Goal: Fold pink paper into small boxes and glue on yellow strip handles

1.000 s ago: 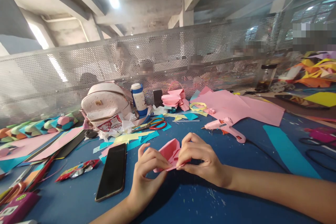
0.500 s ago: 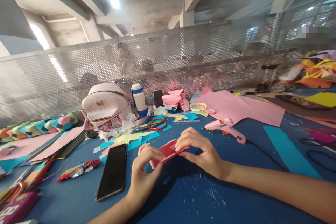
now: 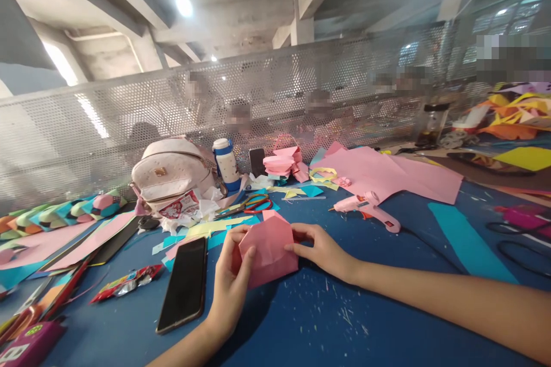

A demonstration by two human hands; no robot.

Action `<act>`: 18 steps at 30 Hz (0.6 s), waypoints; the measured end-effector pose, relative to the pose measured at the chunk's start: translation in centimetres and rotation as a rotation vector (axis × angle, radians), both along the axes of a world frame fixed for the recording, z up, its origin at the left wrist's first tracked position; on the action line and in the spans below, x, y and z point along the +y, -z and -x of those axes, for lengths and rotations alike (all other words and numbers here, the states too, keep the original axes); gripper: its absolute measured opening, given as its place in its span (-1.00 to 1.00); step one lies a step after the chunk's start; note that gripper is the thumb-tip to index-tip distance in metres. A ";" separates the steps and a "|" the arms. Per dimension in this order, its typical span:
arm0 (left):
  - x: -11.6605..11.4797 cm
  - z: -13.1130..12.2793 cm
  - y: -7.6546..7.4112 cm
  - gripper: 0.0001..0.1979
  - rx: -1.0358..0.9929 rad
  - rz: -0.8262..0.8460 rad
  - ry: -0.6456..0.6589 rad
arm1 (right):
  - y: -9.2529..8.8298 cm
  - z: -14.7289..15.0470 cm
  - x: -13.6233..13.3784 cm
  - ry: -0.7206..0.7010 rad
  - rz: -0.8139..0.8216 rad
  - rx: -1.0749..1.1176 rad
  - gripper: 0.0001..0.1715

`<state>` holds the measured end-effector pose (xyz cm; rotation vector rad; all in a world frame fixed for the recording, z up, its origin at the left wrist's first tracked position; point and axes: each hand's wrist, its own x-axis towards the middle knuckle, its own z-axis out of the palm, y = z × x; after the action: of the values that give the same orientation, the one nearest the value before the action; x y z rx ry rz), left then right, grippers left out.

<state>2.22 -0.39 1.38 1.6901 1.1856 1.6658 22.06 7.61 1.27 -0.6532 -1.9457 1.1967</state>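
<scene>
A folded piece of pink paper (image 3: 271,255) is held up between my two hands, its flat face turned towards me and its top corners slanting. My left hand (image 3: 235,272) grips its left edge, thumb in front and fingers behind. At the right edge my right hand (image 3: 316,249) pinches the paper between thumb and fingers. Just left of my left hand lies a black smartphone (image 3: 183,284). A pink glue gun (image 3: 368,209) rests on its side beyond my right hand, its cord trailing right. Scissors with red handles (image 3: 256,205) lie behind the paper.
The blue table (image 3: 327,327) carries glue threads and paper scraps. Farther back stand a pale pink backpack (image 3: 172,172), a white and blue bottle (image 3: 227,166) and large pink sheets (image 3: 387,172). A snack wrapper (image 3: 124,284) lies left. A perforated metal screen (image 3: 267,97) closes the far side, people behind it.
The pink paper has been tipped up from nearly edge-on, so its broad face shows now. My right hand has moved down slightly to its right edge.
</scene>
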 end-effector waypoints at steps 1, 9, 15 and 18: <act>0.0 0.0 0.1 -0.81 -0.015 0.009 0.004 | -0.1 0.0 0.0 0.022 0.001 0.001 -0.65; 0.9 0.3 0.9 -0.51 -0.295 -0.051 0.222 | -0.6 -0.2 0.0 -0.007 0.219 0.220 -0.59; 0.4 0.4 0.1 -0.63 0.042 0.038 0.225 | -1.4 0.2 -1.8 -0.231 0.559 0.203 -0.57; -0.2 0.0 -0.8 -0.63 0.192 0.028 0.303 | -1.5 0.8 -2.7 -0.318 0.625 0.211 -0.62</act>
<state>2.26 -0.57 2.16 1.9366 0.9709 1.3235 21.26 4.93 2.73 -0.4998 -1.5250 2.0214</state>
